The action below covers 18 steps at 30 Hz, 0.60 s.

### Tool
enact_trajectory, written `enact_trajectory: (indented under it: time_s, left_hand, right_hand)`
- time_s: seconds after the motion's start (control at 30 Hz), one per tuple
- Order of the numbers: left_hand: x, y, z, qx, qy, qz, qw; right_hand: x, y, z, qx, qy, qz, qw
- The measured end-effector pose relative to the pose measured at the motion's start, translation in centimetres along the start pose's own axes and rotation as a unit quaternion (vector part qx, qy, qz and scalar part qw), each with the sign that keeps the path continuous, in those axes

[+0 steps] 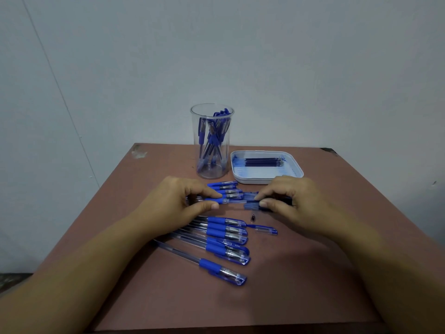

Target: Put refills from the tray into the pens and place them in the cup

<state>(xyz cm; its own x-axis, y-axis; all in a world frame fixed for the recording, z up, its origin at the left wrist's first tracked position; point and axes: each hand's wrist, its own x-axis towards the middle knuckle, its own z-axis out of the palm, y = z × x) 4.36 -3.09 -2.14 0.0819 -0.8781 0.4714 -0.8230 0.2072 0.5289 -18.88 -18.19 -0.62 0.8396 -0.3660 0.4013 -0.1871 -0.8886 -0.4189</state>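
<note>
Blue pen point(234, 201) is clamped between your left grip point(183, 201) and right grip point(289, 201), seemingly being opened; next, take a refill point(262, 162) from the tray point(265, 182) beyond the right grip.

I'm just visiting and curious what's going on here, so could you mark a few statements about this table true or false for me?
1. The cup already holds pens. True.
2. The tray sits left of the cup. False: it sits to its right.
3. The left hand and right hand both pinch one pen. True.
4. The tray holds no refills. False: dark refills lie in it.
</note>
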Motion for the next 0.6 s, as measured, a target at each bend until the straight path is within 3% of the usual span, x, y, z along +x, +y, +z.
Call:
enact_trajectory:
  time_s: [0.17, 0.37, 0.6]
  left_hand:
    - [0.1, 0.0, -0.3, 0.040, 0.016, 0.025, 0.999]
    - [0.2, 0.9, 0.3, 0.021, 0.016, 0.038, 0.999]
    - [0.1, 0.9, -0.1, -0.042, 0.071, 0.006, 0.997]
  right_hand:
    - [-0.1, 0.1, 0.2, 0.012, -0.011, 0.027, 0.999]
    - [0.3, -0.6, 0.9, -0.010, 0.000, -0.017, 1.000]
    - [0.1, 0.0, -0.8, 0.071, 0.107, 0.007, 0.992]
